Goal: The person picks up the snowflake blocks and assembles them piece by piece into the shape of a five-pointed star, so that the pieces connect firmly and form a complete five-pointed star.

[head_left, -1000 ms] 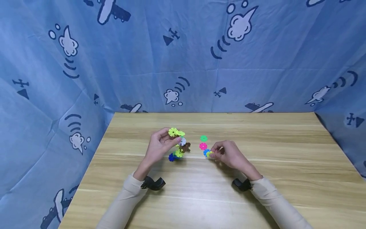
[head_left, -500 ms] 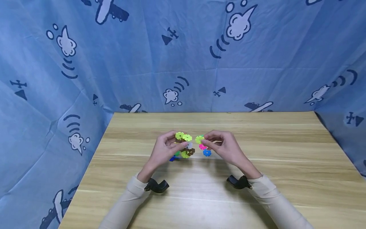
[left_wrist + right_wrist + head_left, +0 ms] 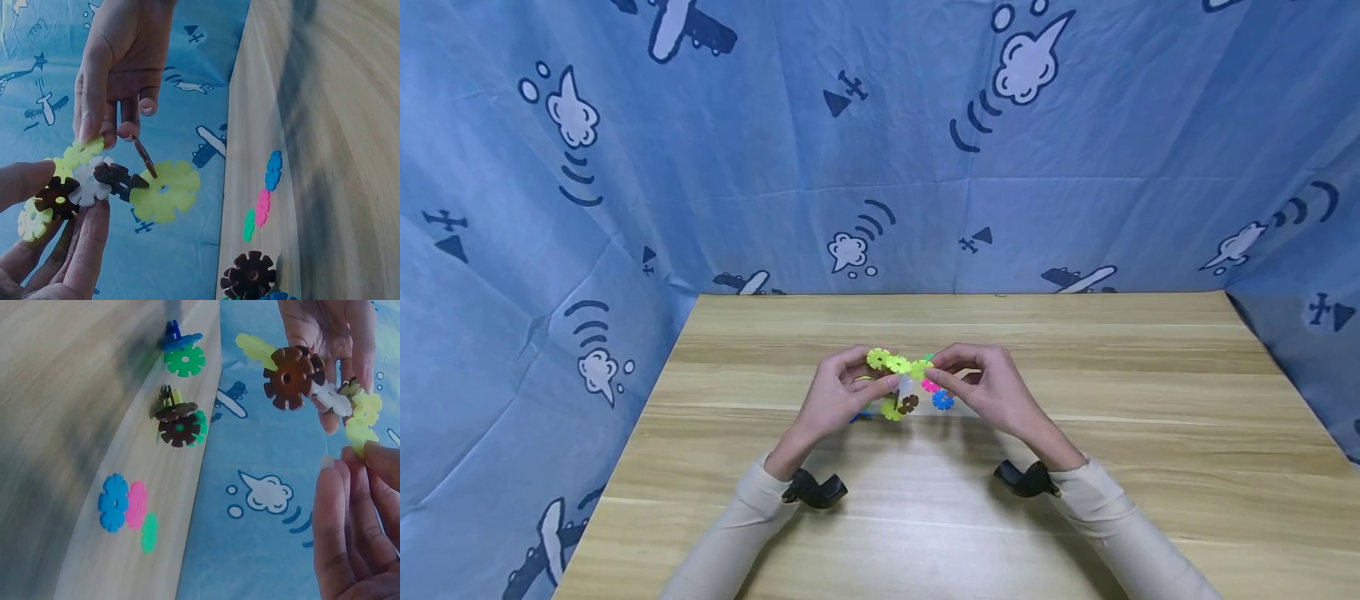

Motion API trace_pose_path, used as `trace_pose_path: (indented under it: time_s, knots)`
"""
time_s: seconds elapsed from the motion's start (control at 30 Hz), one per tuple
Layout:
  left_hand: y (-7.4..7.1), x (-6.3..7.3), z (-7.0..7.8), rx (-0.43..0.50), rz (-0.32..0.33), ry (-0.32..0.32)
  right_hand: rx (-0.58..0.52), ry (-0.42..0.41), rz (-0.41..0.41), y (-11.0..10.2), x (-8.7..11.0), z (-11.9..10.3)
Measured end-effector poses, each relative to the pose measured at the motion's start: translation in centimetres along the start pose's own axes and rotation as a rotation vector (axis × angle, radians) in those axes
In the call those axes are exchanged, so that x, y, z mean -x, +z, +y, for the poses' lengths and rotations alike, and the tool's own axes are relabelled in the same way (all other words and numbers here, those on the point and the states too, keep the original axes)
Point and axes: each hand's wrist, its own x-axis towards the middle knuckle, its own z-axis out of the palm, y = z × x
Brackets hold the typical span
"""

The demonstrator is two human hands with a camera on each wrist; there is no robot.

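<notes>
My left hand [image 3: 842,393] holds a linked cluster of snowflake discs above the table. A white disc [image 3: 91,182] sits mid-cluster, with brown discs [image 3: 57,197] and yellow ones around it; a larger-looking yellow disc [image 3: 166,192] sticks out at one end. Between thumb and fingers, my right hand [image 3: 992,390] pinches a yellow snowflake disc [image 3: 360,434] against a yellow disc [image 3: 367,407] of the cluster. Whether their slots are engaged I cannot tell. My fingers hide part of the cluster.
Blue [image 3: 943,400], pink [image 3: 137,505] and green [image 3: 149,532] loose discs lie in a row on the wooden table [image 3: 1075,350]. Beyond them are a brown-and-green joined piece [image 3: 180,430] and a dark blue-and-green one [image 3: 185,361]. A patterned blue curtain [image 3: 910,150] hangs behind the table.
My right hand has lifted the yellow disc from beside the blue one and brought it left to the cluster. My left hand has shifted slightly right with the cluster.
</notes>
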Motion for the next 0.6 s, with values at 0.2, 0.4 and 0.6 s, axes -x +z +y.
trace_pose_path:
  time_s: [0.2,0.4,0.6]
  knots:
    - [0.25,0.05,0.00,-0.008,0.005,-0.014,0.003,0.010,0.011,0.01,0.14,0.05]
    - [0.51,-0.16,-0.15,-0.036,0.046,-0.018,0.015,-0.003,0.021,0.04,0.26,0.10]
    - [0.69,-0.17,-0.24,-0.033,0.054,-0.015,0.012,-0.031,0.036,0.28,0.38,-0.15]
